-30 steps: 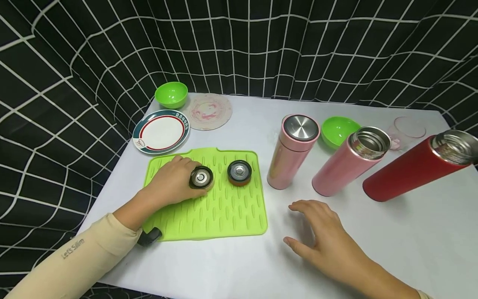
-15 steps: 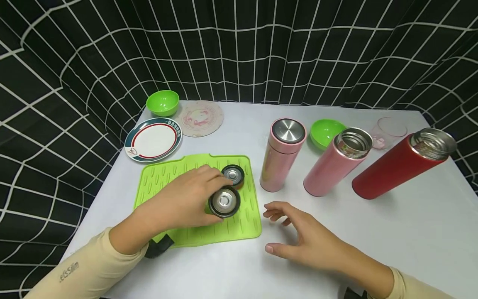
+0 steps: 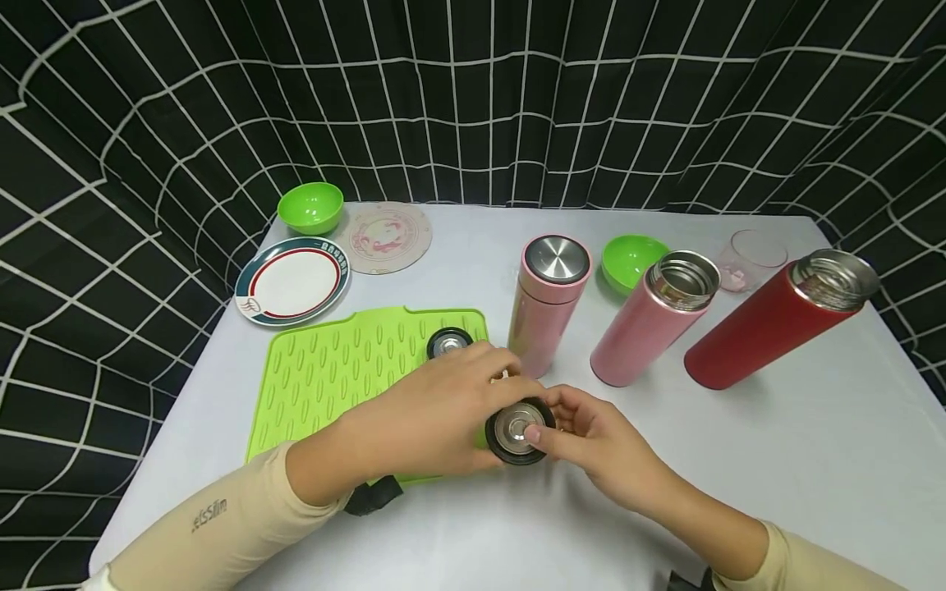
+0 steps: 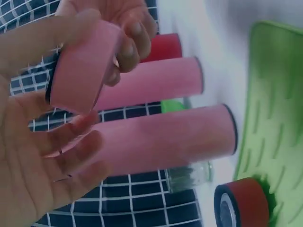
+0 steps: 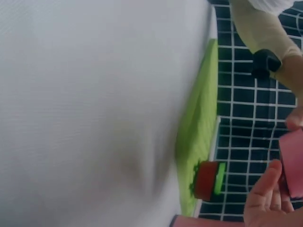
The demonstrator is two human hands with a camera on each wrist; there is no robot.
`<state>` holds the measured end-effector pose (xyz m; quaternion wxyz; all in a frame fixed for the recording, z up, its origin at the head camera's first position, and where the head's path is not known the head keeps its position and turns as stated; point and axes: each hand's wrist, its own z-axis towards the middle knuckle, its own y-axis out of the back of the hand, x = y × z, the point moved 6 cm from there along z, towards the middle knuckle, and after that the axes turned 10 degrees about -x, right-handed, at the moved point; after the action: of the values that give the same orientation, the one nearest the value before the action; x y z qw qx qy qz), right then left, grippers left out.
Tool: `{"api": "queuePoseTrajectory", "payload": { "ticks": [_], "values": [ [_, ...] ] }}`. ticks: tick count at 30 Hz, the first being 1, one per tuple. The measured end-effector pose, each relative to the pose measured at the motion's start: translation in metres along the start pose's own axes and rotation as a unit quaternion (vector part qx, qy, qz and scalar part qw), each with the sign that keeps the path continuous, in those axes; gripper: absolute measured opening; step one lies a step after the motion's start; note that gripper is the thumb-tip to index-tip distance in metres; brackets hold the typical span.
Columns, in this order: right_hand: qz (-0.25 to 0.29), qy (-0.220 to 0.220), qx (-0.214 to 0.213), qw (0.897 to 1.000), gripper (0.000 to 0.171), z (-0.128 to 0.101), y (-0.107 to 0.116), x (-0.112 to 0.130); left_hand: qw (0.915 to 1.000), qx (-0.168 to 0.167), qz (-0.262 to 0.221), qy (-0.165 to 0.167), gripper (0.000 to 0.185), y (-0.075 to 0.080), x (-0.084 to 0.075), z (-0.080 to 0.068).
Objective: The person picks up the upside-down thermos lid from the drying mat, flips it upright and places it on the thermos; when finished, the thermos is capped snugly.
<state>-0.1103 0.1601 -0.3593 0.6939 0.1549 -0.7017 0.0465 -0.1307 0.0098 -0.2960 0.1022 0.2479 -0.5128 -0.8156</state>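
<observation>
Holds a pink lid (image 3: 513, 425) in both hands just below the center of the head view, raised off the tabletop (image 3: 443, 542), with its black ring and metal underside turned up. Pinches it from the left with the left hand (image 3: 452, 410), thumb and fingers at the rim, and from the right with the right hand (image 3: 606, 447), thumb laid over the metal face, other fingers curled at the edge. Partly hides, behind the left hand, a red lid (image 3: 447, 340) on the green mat (image 3: 332, 369). Faces a row at center right: a capped pink bottle (image 3: 545, 320), an open pink bottle (image 3: 639, 336) and, farthest right, an open red bottle (image 3: 757, 332). Has a green bowl (image 3: 624, 267) just behind the pink pair, a clear glass (image 3: 754, 254) behind the red. Has at upper left a second green bowl (image 3: 310, 209), a plate (image 3: 294, 281) and a pink-patterned disc (image 3: 388, 238), set close together before a gridded black cloth (image 3: 443, 90).
</observation>
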Motion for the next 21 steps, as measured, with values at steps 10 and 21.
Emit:
{"api": "queuePoseTrajectory", "payload": {
  "ticks": [10, 21],
  "values": [
    [-0.258, 0.550, -0.128, 0.784, 0.021, -0.021, 0.003, 0.071, 0.9738, -0.005, -0.180, 0.138, 0.079, -0.001, 0.024, -0.004],
    [-0.268, 0.670, -0.170, 0.672, 0.019, -0.030, -0.001, 0.092, 0.9430, -0.186, -0.274, 0.033, 0.069, 0.006, 0.015, -0.001]
  ]
}}
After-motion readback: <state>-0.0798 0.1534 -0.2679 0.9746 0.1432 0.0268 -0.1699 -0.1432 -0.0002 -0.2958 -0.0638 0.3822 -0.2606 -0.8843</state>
